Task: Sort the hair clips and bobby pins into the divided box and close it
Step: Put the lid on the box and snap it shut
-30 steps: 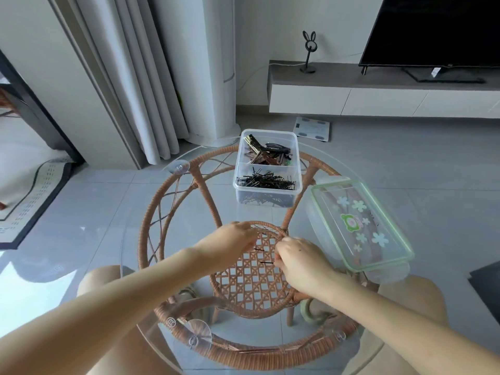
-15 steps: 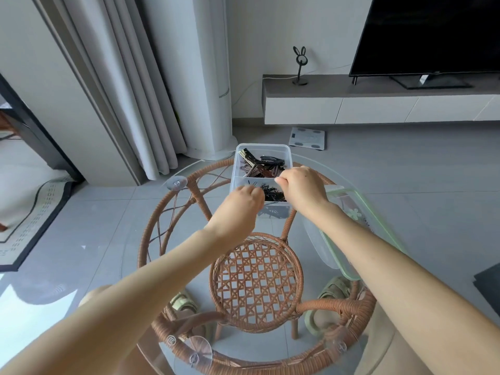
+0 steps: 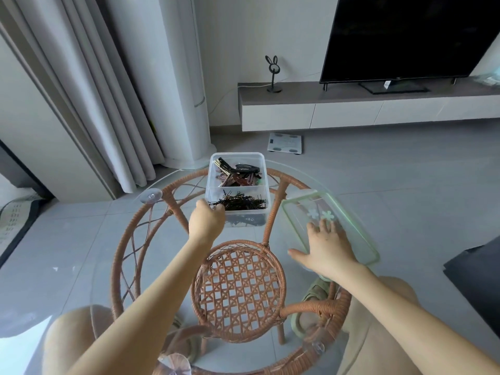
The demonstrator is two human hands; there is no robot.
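A clear divided box [image 3: 266,182] stands on the far side of the glass tabletop. Its far compartment holds brown and black hair clips [image 3: 238,174]; the near one holds a pile of dark bobby pins [image 3: 242,203]. My left hand [image 3: 206,221] is at the box's near left corner, fingers curled against the rim; whether it pinches a pin I cannot tell. The clear lid [image 3: 359,228] with a green rim and flower print lies flat to the right of the box. My right hand [image 3: 326,246] rests spread on the lid's near end.
The round glass top [image 3: 81,266] sits on a rattan frame [image 3: 239,289] with suction cups. Through the glass I see my knees and sandals. Beyond are curtains, a white column, a floor scale [image 3: 285,142] and a TV unit.
Both hands went from the table's centre to the box. Since then my right hand has swung right and down onto the lid, while my left hand stays at the box's near left corner.
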